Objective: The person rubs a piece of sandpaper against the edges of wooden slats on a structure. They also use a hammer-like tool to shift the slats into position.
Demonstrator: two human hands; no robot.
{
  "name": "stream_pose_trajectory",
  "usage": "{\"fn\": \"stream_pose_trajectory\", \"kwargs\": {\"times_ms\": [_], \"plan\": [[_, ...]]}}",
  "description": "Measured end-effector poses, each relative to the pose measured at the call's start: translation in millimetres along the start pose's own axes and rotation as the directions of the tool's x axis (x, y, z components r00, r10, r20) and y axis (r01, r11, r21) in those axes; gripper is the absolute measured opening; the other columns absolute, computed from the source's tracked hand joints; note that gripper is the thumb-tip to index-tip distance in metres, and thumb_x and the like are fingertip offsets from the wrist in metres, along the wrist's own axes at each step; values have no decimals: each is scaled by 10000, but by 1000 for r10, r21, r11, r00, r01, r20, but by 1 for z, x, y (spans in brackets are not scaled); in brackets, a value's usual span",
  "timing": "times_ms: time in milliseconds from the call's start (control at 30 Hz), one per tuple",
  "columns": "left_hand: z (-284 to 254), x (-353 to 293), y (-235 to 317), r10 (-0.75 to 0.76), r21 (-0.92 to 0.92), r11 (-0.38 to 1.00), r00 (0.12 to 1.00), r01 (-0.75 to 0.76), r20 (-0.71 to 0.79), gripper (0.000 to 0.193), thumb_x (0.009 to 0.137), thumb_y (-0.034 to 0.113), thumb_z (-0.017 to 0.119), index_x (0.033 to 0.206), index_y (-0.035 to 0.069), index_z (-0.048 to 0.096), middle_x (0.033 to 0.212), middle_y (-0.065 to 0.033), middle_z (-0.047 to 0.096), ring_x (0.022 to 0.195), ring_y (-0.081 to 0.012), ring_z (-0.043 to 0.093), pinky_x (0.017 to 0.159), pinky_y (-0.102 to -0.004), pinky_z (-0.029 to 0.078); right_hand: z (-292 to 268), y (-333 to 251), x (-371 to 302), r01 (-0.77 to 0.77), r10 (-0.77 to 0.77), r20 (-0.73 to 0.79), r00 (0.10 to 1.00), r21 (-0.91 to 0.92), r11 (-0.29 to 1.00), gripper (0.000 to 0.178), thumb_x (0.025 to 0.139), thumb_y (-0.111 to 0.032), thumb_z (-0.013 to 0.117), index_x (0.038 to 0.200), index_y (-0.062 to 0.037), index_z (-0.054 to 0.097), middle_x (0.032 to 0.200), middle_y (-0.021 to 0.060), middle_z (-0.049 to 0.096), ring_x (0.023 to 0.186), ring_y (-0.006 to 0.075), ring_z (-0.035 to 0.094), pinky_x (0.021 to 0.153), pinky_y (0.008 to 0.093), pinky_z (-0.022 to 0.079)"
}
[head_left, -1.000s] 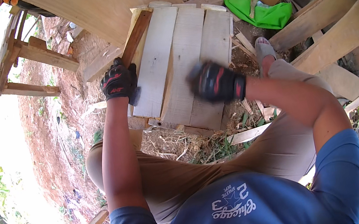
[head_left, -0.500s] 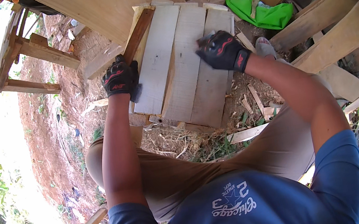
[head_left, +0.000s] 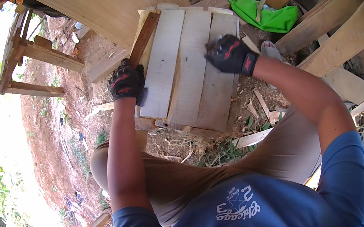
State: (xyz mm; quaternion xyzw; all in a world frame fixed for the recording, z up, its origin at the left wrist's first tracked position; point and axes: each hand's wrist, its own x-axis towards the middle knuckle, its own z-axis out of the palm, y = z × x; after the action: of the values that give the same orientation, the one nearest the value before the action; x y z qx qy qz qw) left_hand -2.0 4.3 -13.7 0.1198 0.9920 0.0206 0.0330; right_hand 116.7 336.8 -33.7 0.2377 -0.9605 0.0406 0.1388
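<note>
Several pale boards (head_left: 190, 64) lie side by side as a low wooden panel in front of my knees, with narrow gaps between some of them. Along the panel's left edge runs a dark brown wooden strip (head_left: 144, 38). My left hand (head_left: 126, 82), in a black and red glove, is closed round the strip's near end. On the right-hand boards rests my right hand (head_left: 232, 54), gloved alike, its fingers curled in. A small greyish thing shows at those fingertips, too blurred to name.
A large plywood sheet (head_left: 120, 3) stands at the back. To the right lie a bright green bag (head_left: 266, 15) and stacked planks (head_left: 323, 10). A wooden frame (head_left: 49, 56) is at the left. Wood scraps (head_left: 260, 105) litter the dirt near my foot.
The whole view has shifted slightly, so the panel sits a little lower and to the right. My right hand stays over the right-hand boards; my left keeps its place on the strip.
</note>
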Motion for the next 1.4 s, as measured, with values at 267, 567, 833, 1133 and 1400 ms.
{"fn": "stream_pose_trajectory", "kwargs": {"times_ms": [267, 567, 833, 1133, 1400], "plan": [[-8, -6, -5, -13, 25, 1000, 998, 12, 55, 575, 1013, 501, 572, 1364, 45, 585, 1213, -257, 729, 1139, -430, 702, 984, -540, 553, -19, -85, -3, 355, -341, -100, 935, 218, 909, 113, 860, -207, 643, 791, -117, 653, 793, 83, 689, 704, 293, 707, 697, 456, 572], [1, -3, -4, 18, 0, 1000, 999, -18, -43, 564, 992, 488, 606, 1305, 19, 632, 1139, -258, 748, 1076, -426, 723, 957, -532, 567, -12, -125, -33, 373, -406, 140, 903, 212, 903, 123, 876, -207, 616, 813, -117, 672, 716, 84, 666, 702, 258, 694, 723, 456, 553], [-1, 5, -1, 29, 30, 999, 998, -30, 63, 568, 1025, 495, 557, 1366, 40, 575, 1221, -256, 728, 1140, -424, 707, 980, -535, 554, 0, -25, -6, 144, -144, 15, 989, 45, 989, 167, 905, -218, 625, 776, -122, 668, 800, 104, 687, 720, 310, 695, 671, 480, 556], [-8, -5, -4, 11, 6, 1000, 998, -12, 57, 576, 1036, 498, 538, 1380, 37, 563, 1256, -252, 722, 1181, -430, 690, 1011, -534, 538, -14, -64, 1, 213, -220, 23, 975, 168, 962, 179, 928, -240, 639, 809, -114, 684, 791, 96, 698, 766, 300, 711, 687, 485, 546], [-4, -1, -1, -1, 2, 1000, 999, 1, 40, 569, 1002, 488, 592, 1342, 32, 614, 1186, -253, 742, 1116, -420, 718, 985, -528, 559, 7, -132, -33, 357, -367, -27, 930, 313, 880, 213, 802, -200, 650, 600, -197, 584, 616, 24, 609, 596, 236, 636, 649, 423, 504]]}}
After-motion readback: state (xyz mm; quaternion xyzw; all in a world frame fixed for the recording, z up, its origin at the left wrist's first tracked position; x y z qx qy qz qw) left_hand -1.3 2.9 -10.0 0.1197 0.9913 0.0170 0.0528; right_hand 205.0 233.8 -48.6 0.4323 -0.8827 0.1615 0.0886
